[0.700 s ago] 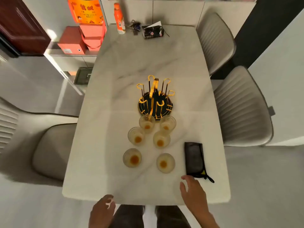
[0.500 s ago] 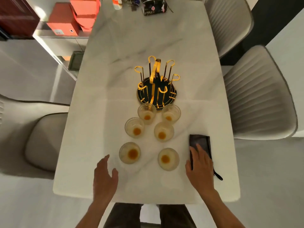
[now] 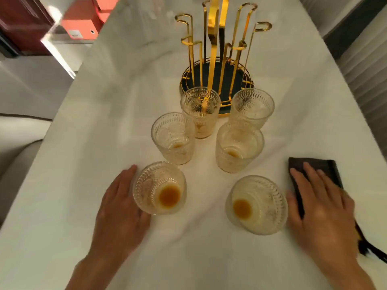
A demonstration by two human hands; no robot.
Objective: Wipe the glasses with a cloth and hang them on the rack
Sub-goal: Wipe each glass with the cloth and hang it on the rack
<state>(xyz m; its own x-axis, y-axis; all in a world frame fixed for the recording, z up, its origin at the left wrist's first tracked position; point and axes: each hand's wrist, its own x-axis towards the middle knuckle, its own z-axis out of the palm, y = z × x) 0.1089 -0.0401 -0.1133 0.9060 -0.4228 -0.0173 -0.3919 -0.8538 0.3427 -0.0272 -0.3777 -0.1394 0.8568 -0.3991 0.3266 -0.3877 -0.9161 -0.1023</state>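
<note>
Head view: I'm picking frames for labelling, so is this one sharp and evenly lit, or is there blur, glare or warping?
Head view: warm, dim light; overall soft, with motion smear on the right hand and cloth; bright glare on the gold rack; wide-angle bending of the table edges; the glasses' embossing stays readable.

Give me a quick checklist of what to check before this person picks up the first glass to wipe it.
1. Cloth in reach: ok. The right hand lies flat on the dark cloth.
2. Cloth gripped: not ok, fingers are spread, not closed.
3. Glass in reach: ok. The left hand is against the near left glass.
4. Glass gripped: cannot tell, the fingers look open beside it.
5. Rack hooks free: ok. Nothing hangs on the gold rack.
6. Glasses upright: ok, all six stand on the table.
</note>
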